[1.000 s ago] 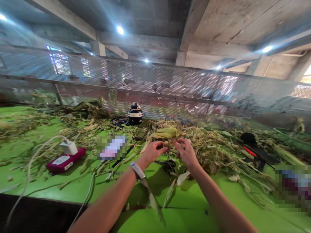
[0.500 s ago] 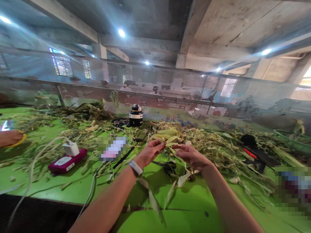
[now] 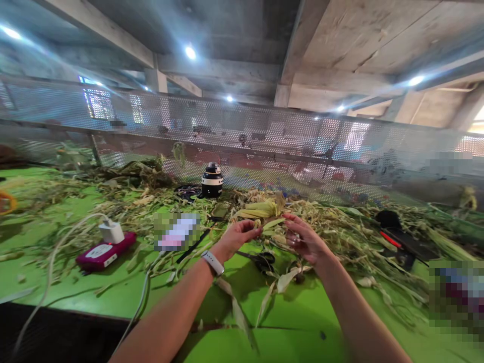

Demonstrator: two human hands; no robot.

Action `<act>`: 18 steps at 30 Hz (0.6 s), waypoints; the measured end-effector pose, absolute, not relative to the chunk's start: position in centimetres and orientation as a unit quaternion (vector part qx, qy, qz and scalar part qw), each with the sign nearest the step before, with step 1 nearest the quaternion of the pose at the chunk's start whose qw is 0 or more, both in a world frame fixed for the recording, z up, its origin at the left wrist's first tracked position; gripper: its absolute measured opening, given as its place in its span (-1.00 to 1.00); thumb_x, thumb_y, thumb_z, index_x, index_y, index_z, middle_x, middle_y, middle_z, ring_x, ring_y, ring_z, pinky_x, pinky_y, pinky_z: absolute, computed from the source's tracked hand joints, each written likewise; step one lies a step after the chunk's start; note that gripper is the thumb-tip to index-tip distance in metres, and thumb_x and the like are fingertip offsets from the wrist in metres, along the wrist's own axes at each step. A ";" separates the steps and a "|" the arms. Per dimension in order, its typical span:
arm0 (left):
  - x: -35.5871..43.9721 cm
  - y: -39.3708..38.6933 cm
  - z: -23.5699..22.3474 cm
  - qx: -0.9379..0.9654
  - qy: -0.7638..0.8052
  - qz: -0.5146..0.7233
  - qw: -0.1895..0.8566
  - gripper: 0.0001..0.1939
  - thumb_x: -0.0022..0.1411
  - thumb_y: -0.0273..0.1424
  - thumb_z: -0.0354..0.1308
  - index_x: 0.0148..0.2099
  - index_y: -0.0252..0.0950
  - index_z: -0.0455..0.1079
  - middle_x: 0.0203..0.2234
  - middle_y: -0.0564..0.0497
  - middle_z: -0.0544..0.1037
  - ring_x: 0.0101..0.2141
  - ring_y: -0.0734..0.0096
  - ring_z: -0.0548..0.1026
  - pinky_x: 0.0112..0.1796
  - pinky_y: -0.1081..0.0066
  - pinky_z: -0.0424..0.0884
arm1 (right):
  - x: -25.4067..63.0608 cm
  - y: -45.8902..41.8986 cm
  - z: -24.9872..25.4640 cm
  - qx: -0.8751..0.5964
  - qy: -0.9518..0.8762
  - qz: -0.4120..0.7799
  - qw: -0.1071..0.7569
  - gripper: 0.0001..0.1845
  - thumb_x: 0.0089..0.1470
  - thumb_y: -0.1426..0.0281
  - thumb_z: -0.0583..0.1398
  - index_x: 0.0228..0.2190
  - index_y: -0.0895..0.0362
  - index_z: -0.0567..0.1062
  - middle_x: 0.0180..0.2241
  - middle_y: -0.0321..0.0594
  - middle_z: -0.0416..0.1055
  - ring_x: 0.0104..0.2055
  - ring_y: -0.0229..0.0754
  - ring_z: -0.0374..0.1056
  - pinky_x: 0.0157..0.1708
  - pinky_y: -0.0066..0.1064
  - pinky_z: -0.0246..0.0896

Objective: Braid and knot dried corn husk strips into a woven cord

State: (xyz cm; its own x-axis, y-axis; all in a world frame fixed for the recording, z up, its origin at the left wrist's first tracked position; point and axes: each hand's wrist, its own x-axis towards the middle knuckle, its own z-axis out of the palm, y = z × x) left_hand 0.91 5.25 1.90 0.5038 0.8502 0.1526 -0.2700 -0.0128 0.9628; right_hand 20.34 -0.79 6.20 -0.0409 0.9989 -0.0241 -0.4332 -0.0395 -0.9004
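Observation:
Between my two hands stretches a pale green corn husk strip (image 3: 273, 223). My left hand (image 3: 239, 238), with a light watch band on its wrist, pinches the strip's left end between thumb and fingers. The fingertips of my right hand (image 3: 305, 239) are closed at its right end; the exact grip is partly hidden. Just beyond lies a bundle of yellow-green husks (image 3: 260, 208). Black scissors (image 3: 264, 258) lie on the green table (image 3: 302, 327) below my hands. A loose dry husk (image 3: 289, 278) lies close by, under my right wrist.
Husk scraps (image 3: 328, 222) spread widely over the table. A black jar with a white band (image 3: 212, 181) stands at the back, before a perforated metal screen (image 3: 242, 121). On the left are a magenta power bank (image 3: 96, 257), a white charger (image 3: 111, 232), a cable and a blurred-out phone (image 3: 177, 232).
My right hand has risen slightly and its fingers have closed on the husk strip's end, which is now drawn out straighter. At far left, another person's hand has left the view.

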 end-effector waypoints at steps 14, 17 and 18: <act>1.3 5.7 1.2 0.579 0.301 0.439 0.617 -0.62 -0.18 -0.15 0.35 -0.45 -0.35 0.38 -0.59 0.11 0.38 -0.54 0.58 0.25 -0.48 0.50 0.11 | 19.3 -0.4 5.0 -0.383 -0.348 0.624 0.585 -0.79 -0.29 0.63 0.22 -0.51 0.15 0.45 -0.53 -0.34 0.48 -0.49 -0.34 0.41 -0.39 -0.53 0.36; 1.3 5.6 1.1 0.569 0.282 0.442 0.633 -0.61 -0.19 -0.16 0.37 -0.41 -0.36 0.40 -0.54 0.09 0.41 -0.50 0.57 0.29 -0.44 0.51 0.16 | 19.3 -0.4 5.1 -0.402 -0.327 0.608 0.601 -0.84 -0.34 0.62 0.19 -0.62 0.13 0.39 -0.59 -0.37 0.44 -0.51 -0.34 0.39 -0.39 -0.51 0.36; 1.3 5.6 1.1 0.572 0.278 0.441 0.633 -0.61 -0.18 -0.17 0.36 -0.40 -0.36 0.41 -0.53 0.09 0.41 -0.49 0.57 0.29 -0.43 0.51 0.16 | 19.4 -0.3 5.2 -0.417 -0.326 0.602 0.598 -0.85 -0.34 0.61 0.18 -0.63 0.13 0.38 -0.60 -0.37 0.44 -0.52 -0.33 0.38 -0.41 -0.51 0.35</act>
